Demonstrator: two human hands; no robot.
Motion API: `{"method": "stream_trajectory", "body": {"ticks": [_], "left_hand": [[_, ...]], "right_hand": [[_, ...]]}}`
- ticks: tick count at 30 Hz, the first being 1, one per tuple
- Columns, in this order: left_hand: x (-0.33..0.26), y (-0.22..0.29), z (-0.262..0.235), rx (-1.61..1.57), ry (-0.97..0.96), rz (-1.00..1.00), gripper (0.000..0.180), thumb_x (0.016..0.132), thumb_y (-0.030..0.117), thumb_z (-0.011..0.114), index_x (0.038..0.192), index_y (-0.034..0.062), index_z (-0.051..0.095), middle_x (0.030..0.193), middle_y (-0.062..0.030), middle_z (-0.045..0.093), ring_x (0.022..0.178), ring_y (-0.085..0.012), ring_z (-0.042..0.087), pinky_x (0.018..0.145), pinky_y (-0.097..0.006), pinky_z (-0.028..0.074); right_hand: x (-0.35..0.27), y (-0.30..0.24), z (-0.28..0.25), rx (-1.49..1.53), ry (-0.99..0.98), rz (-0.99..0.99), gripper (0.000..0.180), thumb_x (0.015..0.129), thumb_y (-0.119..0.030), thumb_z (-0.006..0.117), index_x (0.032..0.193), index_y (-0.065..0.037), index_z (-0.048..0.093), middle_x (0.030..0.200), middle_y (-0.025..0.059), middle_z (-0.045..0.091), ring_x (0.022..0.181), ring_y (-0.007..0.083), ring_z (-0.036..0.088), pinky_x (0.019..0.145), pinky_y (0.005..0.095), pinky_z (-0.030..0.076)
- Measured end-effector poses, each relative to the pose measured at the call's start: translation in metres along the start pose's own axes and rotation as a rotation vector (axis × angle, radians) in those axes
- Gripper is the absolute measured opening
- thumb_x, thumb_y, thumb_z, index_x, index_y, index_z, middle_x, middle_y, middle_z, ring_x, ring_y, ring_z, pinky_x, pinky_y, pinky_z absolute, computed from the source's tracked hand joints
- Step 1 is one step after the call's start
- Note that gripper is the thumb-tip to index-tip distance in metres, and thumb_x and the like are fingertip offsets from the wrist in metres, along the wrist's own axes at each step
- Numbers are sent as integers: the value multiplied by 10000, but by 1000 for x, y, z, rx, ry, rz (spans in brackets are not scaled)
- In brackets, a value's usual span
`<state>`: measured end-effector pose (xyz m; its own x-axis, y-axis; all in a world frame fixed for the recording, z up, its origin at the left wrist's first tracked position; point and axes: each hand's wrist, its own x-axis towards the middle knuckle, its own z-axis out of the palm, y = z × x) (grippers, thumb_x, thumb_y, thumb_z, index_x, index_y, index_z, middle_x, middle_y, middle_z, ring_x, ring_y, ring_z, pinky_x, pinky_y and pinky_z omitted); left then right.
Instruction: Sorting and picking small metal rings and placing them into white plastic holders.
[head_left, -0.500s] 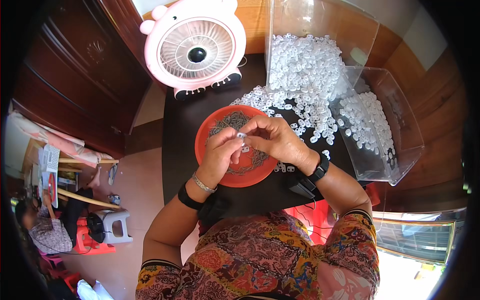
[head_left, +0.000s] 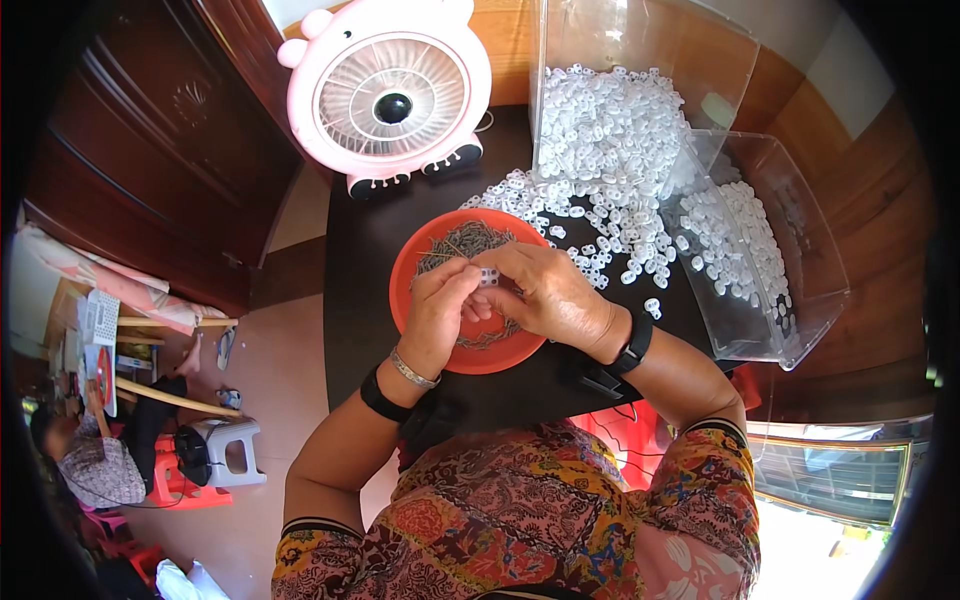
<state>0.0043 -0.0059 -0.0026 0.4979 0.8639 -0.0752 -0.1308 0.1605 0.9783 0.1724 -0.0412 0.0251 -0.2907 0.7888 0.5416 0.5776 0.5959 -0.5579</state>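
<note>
Both hands meet over the orange bowl (head_left: 420, 262) of thin metal pins at the centre of the dark table (head_left: 365, 250): the left hand (head_left: 437, 312) and the right hand (head_left: 545, 295) pinch a small white plastic piece (head_left: 489, 276) between their fingertips, just above the pins. A heap of white plastic pieces (head_left: 600, 150) spills from a clear tilted box (head_left: 720, 60) at 1 o'clock, a second clear bin (head_left: 800, 250) lies at 3 o'clock, and a pink fan (head_left: 390, 95) stands at 11 o'clock.
</note>
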Motion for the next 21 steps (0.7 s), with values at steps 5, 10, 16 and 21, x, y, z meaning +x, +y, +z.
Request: {"method": "stream_trajectory", "body": {"ticks": [5,10,16,21], "left_hand": [[0,-1,-1,-50,-19,31,257,937,211,489,844,4,610,690,-36,599,590,-93,552,560,-213,440],[-1,1,-1,-32,-25,43,262,937,202,487,809,2,600,672,-37,588,580,-89,539,550,-213,434],[-3,0,0,-40,-37,45,268,935,195,489,777,1,586,646,-35,571,560,-84,524,531,-212,421],[-6,3,5,-28,-3,30,277,938,205,482,781,1,585,634,-32,570,533,-85,525,505,-205,414]], "right_hand": [[0,-1,-2,51,-35,11,238,766,-62,664,987,-17,587,824,142,627,769,330,626,675,383,510],[2,-3,-3,98,-51,14,190,793,-62,643,970,-20,590,783,121,631,752,319,631,668,377,509],[0,-3,-3,103,-50,20,150,809,-81,636,942,-26,594,757,113,630,736,320,634,653,378,509],[-3,2,-1,34,-45,-9,199,801,-68,668,986,-20,614,787,124,643,710,302,651,616,341,519]]}}
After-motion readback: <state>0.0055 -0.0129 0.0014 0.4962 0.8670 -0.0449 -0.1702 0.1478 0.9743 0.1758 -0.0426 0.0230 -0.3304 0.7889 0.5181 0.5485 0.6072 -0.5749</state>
